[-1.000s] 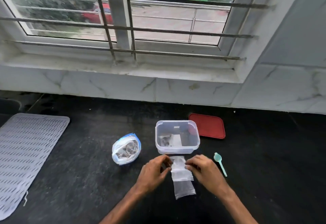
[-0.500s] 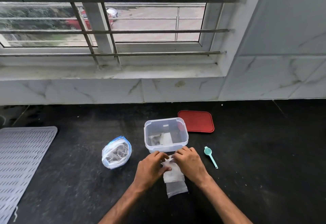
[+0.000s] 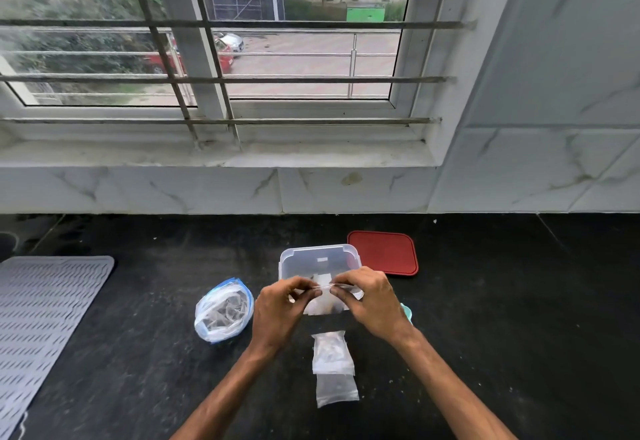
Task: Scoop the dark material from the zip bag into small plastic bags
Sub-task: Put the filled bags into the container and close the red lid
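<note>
Hands point(image 3: 280, 308) point(image 3: 372, 304) pinch small plastic bag point(image 3: 325, 304) before clear container point(image 3: 317, 259).

- Red lid point(image 3: 382, 252) lies flat on the black counter point(image 3: 519, 318) at two o'clock
- Grey perforated mat point(image 3: 41, 318) at nine o'clock
- Barred window point(image 3: 277, 59) at twelve o'clock

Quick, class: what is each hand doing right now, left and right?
Left hand: closed, pinching the small plastic bag at its top edge.
Right hand: closed, pinching the same bag's top edge.
</note>
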